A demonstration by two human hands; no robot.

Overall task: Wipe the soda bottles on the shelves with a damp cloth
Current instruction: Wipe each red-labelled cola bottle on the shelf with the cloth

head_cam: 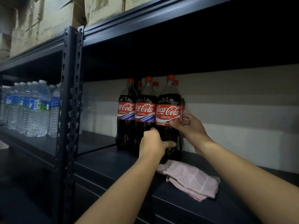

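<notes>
Dim shelf (113,160): my left hand (152,143) and right hand (191,126) both curl around the front cola bottle (168,110), cloth (189,178) lying just below (unheld). I judge a careless pull could topple neighbouring bottles (144,110).

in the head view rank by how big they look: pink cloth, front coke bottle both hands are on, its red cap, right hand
1. front coke bottle
2. pink cloth, though it lies nearer the camera
3. right hand
4. red cap
</notes>
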